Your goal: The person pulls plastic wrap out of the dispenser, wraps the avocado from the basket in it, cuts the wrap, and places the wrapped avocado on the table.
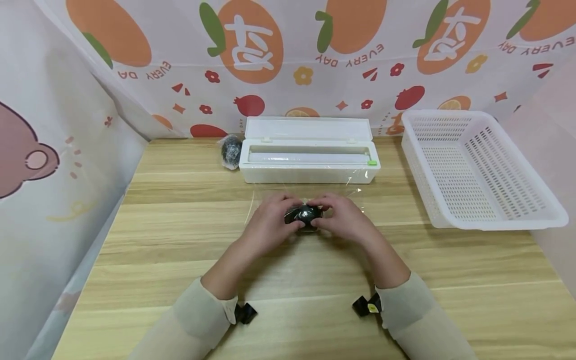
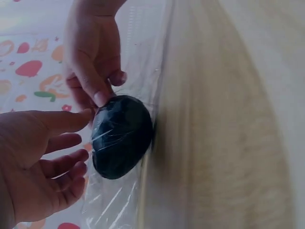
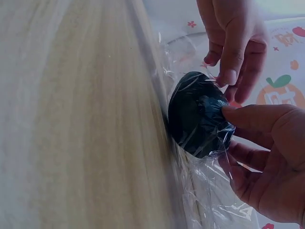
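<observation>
A dark, rounded object (image 1: 308, 214) covered in clear film (image 2: 109, 205) lies on the table (image 1: 171, 225), midway between its left and right edges and nearer the far edge. Of the two hands, the right hand (image 1: 344, 217) pinches the object at its side, thumb against it and fingers at the film. The left hand (image 1: 272, 217) is beside the opposite end, fingers loosely spread and thumb close to the object; whether it touches is unclear. By the far edge stands a white box (image 1: 310, 175) with its lid raised, a film-wrapped dark ball (image 1: 231, 151) just left of it. A white basket (image 1: 508, 224) occupies the far right corner.
</observation>
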The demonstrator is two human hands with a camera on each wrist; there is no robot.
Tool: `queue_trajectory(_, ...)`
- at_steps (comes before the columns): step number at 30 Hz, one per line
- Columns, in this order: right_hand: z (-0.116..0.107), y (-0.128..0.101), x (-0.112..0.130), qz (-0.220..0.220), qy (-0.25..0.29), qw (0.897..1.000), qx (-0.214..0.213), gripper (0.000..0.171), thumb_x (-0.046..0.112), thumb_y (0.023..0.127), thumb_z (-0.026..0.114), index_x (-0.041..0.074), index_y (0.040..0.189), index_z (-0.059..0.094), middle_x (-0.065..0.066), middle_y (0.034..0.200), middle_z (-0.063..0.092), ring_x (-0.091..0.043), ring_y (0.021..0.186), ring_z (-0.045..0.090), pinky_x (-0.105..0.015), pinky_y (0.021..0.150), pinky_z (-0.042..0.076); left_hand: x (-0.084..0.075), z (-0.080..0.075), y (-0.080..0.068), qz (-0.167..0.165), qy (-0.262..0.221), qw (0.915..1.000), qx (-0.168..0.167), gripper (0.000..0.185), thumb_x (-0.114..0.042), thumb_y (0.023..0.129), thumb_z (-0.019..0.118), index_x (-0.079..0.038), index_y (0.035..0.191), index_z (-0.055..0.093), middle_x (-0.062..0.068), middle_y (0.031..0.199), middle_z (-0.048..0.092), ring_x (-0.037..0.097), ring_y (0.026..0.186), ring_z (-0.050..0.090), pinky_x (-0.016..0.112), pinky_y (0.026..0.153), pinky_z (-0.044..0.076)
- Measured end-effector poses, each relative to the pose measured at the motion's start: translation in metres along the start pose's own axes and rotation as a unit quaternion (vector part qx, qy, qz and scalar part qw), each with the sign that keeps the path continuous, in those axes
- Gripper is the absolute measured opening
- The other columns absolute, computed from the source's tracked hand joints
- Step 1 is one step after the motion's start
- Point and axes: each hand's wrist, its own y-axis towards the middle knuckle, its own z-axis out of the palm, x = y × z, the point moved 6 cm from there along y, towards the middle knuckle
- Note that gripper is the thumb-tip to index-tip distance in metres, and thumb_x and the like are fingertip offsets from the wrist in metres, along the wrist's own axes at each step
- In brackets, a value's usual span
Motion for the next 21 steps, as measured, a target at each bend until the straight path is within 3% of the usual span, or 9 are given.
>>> queue_trajectory(3, 0.000, 0.001, -0.001, 0.006, -0.001, 1.000, 0.001, 0.045, 0.020, 0.085, 0.077, 0.016, 0.127, 0.066, 0.001, 0.124, 0.064, -0.021, 0.107, 0.060, -0.044, 0.093, 0.050, 0.000, 0.005, 0.000, 0.009, 0.009, 0.9999, 0.003, 0.047, -0.017, 0.075, 0.086, -0.005, 0.117, 0.069, 0.007, 0.112, 0.063, 0.026, 0.108, 0.056, 0.041, 0.096, 0.049)
queue_trajectory(9, -0.003, 0.000, -0.004, 0.044, 0.023, 0.999, -0.021, 0.049, 0.023, 0.084, 0.077, 0.016, 0.131, 0.063, -0.003, 0.130, 0.062, -0.024, 0.111, 0.060, -0.042, 0.089, 0.052, 0.005, 0.011, 0.002, -0.012, 0.011, 0.9997, 0.017, 0.049, -0.015, 0.075, 0.086, -0.005, 0.120, 0.069, 0.009, 0.116, 0.064, 0.029, 0.113, 0.056, 0.043, 0.100, 0.047)
queue_trajectory(13, -0.006, -0.002, 0.000, 0.053, 0.132, 0.989, -0.045, 0.049, 0.016, 0.087, 0.071, 0.012, 0.134, 0.060, -0.004, 0.137, 0.054, -0.028, 0.117, 0.059, -0.040, 0.074, 0.059, 0.009, 0.011, 0.006, -0.024, 0.007, 0.9993, 0.029, 0.050, -0.015, 0.076, 0.085, -0.005, 0.122, 0.068, 0.009, 0.117, 0.064, 0.028, 0.113, 0.057, 0.042, 0.100, 0.047)
queue_trajectory(16, -0.004, -0.001, 0.002, 0.041, 0.185, 0.981, -0.045, 0.048, 0.007, 0.086, 0.069, 0.008, 0.134, 0.059, -0.006, 0.139, 0.051, -0.031, 0.122, 0.057, -0.037, 0.070, 0.061, 0.011, 0.010, 0.008, -0.030, -0.001, 0.9988, 0.038, 0.050, -0.015, 0.076, 0.085, -0.005, 0.122, 0.068, 0.010, 0.118, 0.064, 0.029, 0.113, 0.058, 0.043, 0.100, 0.047)
queue_trajectory(21, 0.000, 0.000, -0.001, 0.025, 0.125, 0.991, -0.049, 0.047, 0.010, 0.084, 0.074, 0.010, 0.129, 0.063, -0.002, 0.136, 0.055, -0.028, 0.124, 0.057, -0.049, 0.101, 0.047, 0.016, 0.010, 0.011, -0.036, -0.019, 0.9980, 0.049, 0.048, -0.017, 0.078, 0.083, -0.006, 0.122, 0.067, 0.011, 0.121, 0.064, 0.030, 0.115, 0.058, 0.045, 0.101, 0.046)
